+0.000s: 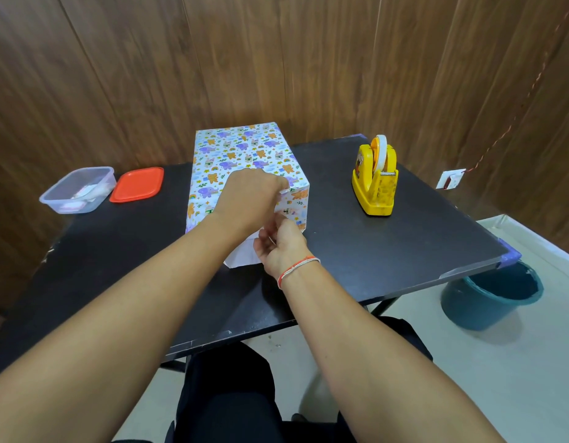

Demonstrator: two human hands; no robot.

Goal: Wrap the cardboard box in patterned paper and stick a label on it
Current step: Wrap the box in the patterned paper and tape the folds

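A box covered in white paper printed with small animals (238, 151) lies lengthwise in the middle of the black table (388, 244). At its near end a white paper flap (241, 255) hangs down onto the table. My left hand (248, 199) reaches over the near top edge and its fingertips press the paper at the near right corner. Just below, my right hand (281, 244) pinches the folded paper against the near end face. The cardboard underneath is hidden.
A yellow tape dispenser (375, 177) stands to the right of the box. At the left sit a clear plastic tub (78, 190) with small items inside and its red lid (137, 184). A teal bucket (491, 298) stands on the floor by the table's right corner.
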